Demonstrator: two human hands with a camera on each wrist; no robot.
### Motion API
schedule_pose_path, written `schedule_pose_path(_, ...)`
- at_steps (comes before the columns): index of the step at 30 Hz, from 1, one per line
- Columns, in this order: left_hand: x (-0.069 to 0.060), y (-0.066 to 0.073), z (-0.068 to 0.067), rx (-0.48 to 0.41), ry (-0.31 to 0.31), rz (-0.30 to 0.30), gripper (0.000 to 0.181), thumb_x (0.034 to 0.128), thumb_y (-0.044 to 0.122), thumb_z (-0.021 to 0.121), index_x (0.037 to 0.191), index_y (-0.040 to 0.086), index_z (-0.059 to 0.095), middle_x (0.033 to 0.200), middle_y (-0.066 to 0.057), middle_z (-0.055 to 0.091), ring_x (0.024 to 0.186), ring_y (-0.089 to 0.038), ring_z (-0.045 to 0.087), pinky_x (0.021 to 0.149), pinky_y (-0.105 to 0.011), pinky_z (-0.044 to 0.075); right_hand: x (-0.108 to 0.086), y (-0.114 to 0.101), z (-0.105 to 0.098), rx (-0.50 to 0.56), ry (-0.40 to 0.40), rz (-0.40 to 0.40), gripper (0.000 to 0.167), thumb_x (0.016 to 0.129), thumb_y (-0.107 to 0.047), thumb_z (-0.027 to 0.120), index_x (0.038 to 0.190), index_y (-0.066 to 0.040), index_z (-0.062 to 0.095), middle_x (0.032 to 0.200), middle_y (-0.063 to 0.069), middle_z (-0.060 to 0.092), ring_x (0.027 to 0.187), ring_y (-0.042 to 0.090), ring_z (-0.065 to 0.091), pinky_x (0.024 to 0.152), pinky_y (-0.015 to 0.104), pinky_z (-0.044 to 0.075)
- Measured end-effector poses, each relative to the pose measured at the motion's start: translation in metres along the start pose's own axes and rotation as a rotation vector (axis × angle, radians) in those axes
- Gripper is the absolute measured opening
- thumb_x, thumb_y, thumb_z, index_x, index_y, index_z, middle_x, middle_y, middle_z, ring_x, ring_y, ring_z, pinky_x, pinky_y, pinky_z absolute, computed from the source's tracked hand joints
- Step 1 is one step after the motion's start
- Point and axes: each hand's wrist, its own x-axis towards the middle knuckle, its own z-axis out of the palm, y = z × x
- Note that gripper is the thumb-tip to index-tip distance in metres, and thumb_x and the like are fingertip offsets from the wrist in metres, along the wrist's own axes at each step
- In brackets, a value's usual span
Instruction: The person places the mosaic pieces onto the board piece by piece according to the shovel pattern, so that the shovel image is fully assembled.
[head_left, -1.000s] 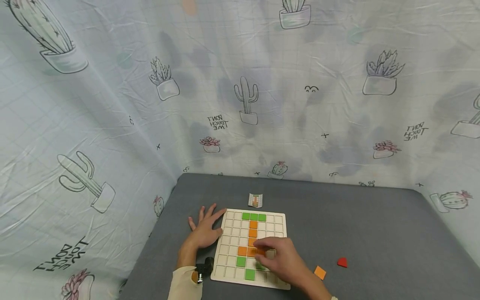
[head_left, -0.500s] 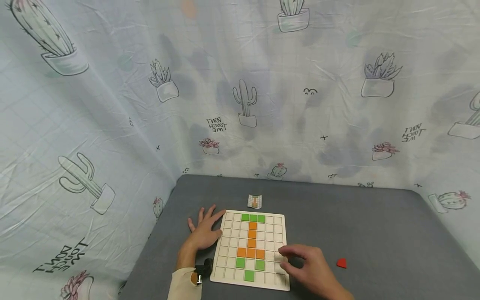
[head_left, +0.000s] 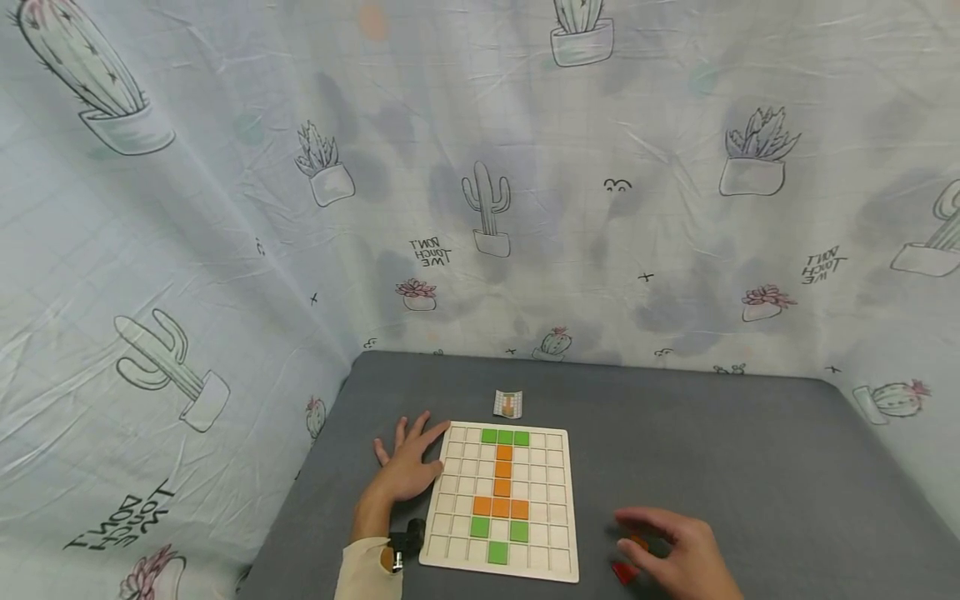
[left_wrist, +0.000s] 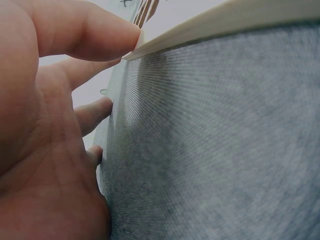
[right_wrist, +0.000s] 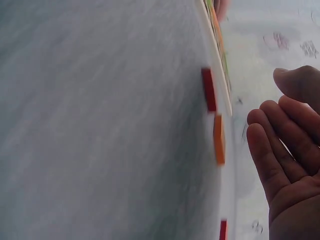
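A pale wooden grid board (head_left: 545,517) lies flat on the table with green tiles (head_left: 498,552) and orange tiles (head_left: 502,506) set in its squares. My left hand (head_left: 408,468) rests with fingers spread at its left side, thumb and index finger touching the edge. To the right of the board my right hand (head_left: 681,550) hovers over loose pieces, fingers bent and apart, holding nothing. Partly under it lie an orange tile (head_left: 638,542) and a red piece (head_left: 624,572). The right wrist view also catches a second red piece (right_wrist: 223,230) at its bottom edge.
Behind the board lies a small card (head_left: 508,404) printed with a coloured grid pattern. The grey table (head_left: 712,450) stretches off to the right. A cactus-print curtain (head_left: 570,250) hangs around its back and sides.
My right hand has left the orange tile at the row's right end and moved right, off the board, to the loose pieces. My left hand stays at the board's edge.
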Motion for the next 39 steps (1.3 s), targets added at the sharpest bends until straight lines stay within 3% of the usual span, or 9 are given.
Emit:
schedule_pose_path(4, 0.000, -0.001, 0.000, 0.002, 0.002, -0.003, 0.071, 0.0958, 0.008, 0.065, 0.164, 0.021, 0.054, 0.182, -0.018, 0.024, 0.168, -0.054, -0.003, 0.119, -0.083, -0.025, -0.008, 0.006, -0.007, -0.002, 0.014, 0.107, 0.032, 0.078, -0.014, 0.099, 0.107, -0.020, 0.085, 0.097, -0.012, 0.083, 0.085, -0.004, 0.075, 0.073, 0.021, 0.065)
schedule_pose_path(11, -0.001, 0.000, -0.001, 0.002, 0.004, -0.005, 0.070, 0.0959, 0.008, 0.065, 0.164, 0.020, 0.054, 0.182, -0.019, 0.024, 0.168, -0.055, -0.003, 0.119, -0.083, -0.025, -0.021, 0.011, -0.018, 0.003, 0.040, 0.215, 0.034, 0.077, -0.012, 0.098, 0.108, -0.020, 0.085, 0.096, -0.010, 0.084, 0.085, -0.002, 0.077, 0.071, 0.022, 0.065)
schedule_pose_path(15, -0.001, 0.000, -0.001, 0.003, 0.007, -0.012, 0.070, 0.0959, 0.008, 0.065, 0.164, 0.020, 0.054, 0.182, -0.019, 0.025, 0.168, -0.054, -0.003, 0.119, -0.084, -0.025, -0.024, 0.011, -0.023, -0.032, 0.010, 0.341, 0.033, 0.078, -0.020, 0.099, 0.108, -0.021, 0.086, 0.097, -0.010, 0.083, 0.084, -0.003, 0.075, 0.072, 0.022, 0.064)
schedule_pose_path(18, -0.002, 0.000, -0.001, 0.003, 0.008, -0.013, 0.070, 0.0958, 0.008, 0.066, 0.164, 0.020, 0.055, 0.181, -0.019, 0.025, 0.168, -0.054, -0.003, 0.119, -0.084, -0.025, -0.024, 0.010, -0.023, -0.045, -0.003, 0.390, 0.033, 0.078, -0.020, 0.099, 0.109, -0.019, 0.086, 0.098, -0.008, 0.084, 0.084, -0.001, 0.077, 0.073, 0.022, 0.064)
schedule_pose_path(23, -0.001, 0.000, 0.000, 0.004, 0.010, -0.011, 0.070, 0.0959, 0.008, 0.066, 0.164, 0.020, 0.055, 0.181, -0.019, 0.025, 0.168, -0.055, -0.003, 0.119, -0.084, -0.025, -0.024, 0.009, -0.021, -0.067, 0.009, 0.387, 0.034, 0.077, -0.019, 0.100, 0.108, -0.018, 0.086, 0.097, -0.008, 0.084, 0.082, 0.000, 0.077, 0.072, 0.022, 0.064)
schedule_pose_path(30, 0.000, 0.000, 0.001, 0.006, 0.011, -0.013, 0.070, 0.0962, 0.008, 0.067, 0.164, 0.022, 0.055, 0.181, -0.019, 0.025, 0.168, -0.054, -0.003, 0.119, -0.084, -0.025, -0.026, 0.014, -0.013, -0.128, 0.088, 0.246, 0.035, 0.072, -0.019, 0.102, 0.103, -0.025, 0.086, 0.091, -0.016, 0.082, 0.080, -0.005, 0.074, 0.069, 0.023, 0.063)
schedule_pose_path(36, 0.001, 0.001, 0.001, 0.000, 0.002, -0.010, 0.070, 0.0971, 0.007, 0.066, 0.164, 0.021, 0.054, 0.182, -0.019, 0.024, 0.168, -0.055, -0.004, 0.119, -0.083, -0.026, -0.024, 0.017, -0.011, -0.156, 0.066, 0.226, 0.036, 0.072, -0.019, 0.102, 0.103, -0.027, 0.085, 0.091, -0.020, 0.079, 0.080, -0.007, 0.071, 0.070, 0.024, 0.062)
schedule_pose_path(39, 0.001, 0.001, 0.001, -0.003, 0.000, -0.008, 0.069, 0.0969, 0.007, 0.066, 0.164, 0.020, 0.054, 0.181, -0.020, 0.024, 0.168, -0.055, -0.004, 0.119, -0.083, -0.026, -0.024, 0.019, -0.009, -0.152, 0.081, 0.162, 0.038, 0.069, -0.015, 0.102, 0.102, -0.026, 0.085, 0.091, -0.020, 0.080, 0.079, -0.006, 0.071, 0.070, 0.020, 0.060)
